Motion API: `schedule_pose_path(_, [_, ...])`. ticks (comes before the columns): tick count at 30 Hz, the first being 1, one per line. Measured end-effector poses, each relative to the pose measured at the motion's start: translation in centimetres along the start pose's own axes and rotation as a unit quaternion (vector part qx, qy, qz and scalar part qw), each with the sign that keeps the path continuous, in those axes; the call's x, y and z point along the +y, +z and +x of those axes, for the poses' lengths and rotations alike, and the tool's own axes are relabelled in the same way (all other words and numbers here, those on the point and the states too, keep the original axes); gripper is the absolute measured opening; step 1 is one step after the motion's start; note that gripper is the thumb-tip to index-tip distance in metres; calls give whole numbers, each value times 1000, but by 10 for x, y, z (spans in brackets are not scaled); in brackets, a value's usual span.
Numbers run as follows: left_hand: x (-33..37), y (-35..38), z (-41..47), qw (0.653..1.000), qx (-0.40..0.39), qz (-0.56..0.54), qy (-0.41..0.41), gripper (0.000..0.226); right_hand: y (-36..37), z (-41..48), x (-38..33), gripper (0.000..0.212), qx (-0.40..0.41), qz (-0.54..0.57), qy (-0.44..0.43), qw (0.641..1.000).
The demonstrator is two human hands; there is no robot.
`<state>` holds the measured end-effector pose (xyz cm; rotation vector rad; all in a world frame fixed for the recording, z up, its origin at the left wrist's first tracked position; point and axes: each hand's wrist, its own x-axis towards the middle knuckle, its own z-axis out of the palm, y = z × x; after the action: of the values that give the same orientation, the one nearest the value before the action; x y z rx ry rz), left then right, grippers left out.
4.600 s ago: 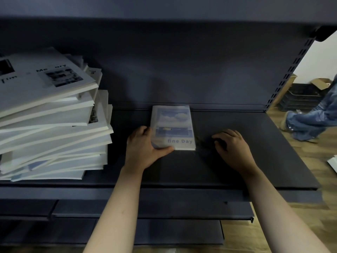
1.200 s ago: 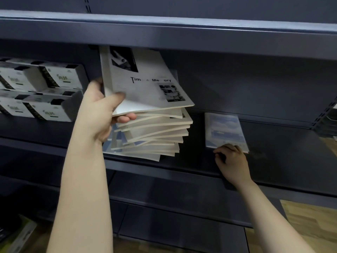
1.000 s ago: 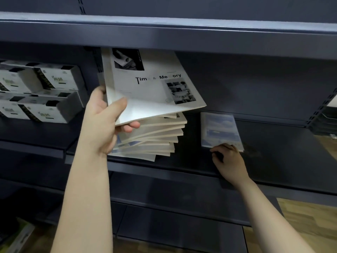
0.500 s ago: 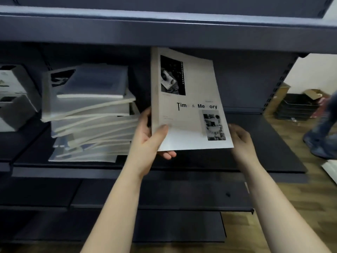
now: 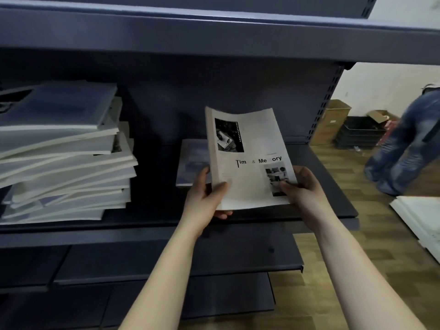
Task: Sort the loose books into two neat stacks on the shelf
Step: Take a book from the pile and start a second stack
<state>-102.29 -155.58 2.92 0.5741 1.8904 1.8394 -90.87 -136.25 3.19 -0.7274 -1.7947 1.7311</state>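
A large white book titled "Time & Memory" (image 5: 247, 160) is held tilted above the dark shelf (image 5: 152, 217). My left hand (image 5: 204, 198) grips its lower left corner, thumb on the cover. My right hand (image 5: 302, 186) grips its lower right corner. Behind it, a small blue "fine Day" book (image 5: 192, 163) lies flat on the shelf, partly hidden by the white book. At the left stands a loose, uneven pile of books (image 5: 64, 158), with a blue book on top.
An upper shelf (image 5: 214, 36) hangs close overhead. Lower shelves (image 5: 166, 260) jut out below. To the right are wooden floor, cardboard boxes (image 5: 333, 120), black crates (image 5: 359, 132), a person's legs in jeans (image 5: 402, 148) and white boards (image 5: 421, 217).
The white book has come off the left pile and moved right and lower, over the small blue book. My right hand left the shelf and took its right corner.
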Motion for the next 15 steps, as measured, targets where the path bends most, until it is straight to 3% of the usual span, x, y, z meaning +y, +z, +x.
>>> schedule_pose_path(3, [-17,4,13,982,37,181,47,34,-15,9,10,27,35,-7,-11,999])
schedule_pose_path(8, [-47,-3,35,870,108,453,162,26,-41,25,28,25,90,-53,-3,995])
schedule_pose_path(10, [-56,-4,42,841,123,495,181,26,-49,31,36,25,106,-84,-7,991])
schedule_pose_path(15, [-59,1,44,814,150,526,198,25,-55,43,48,26,132,-244,-42,960])
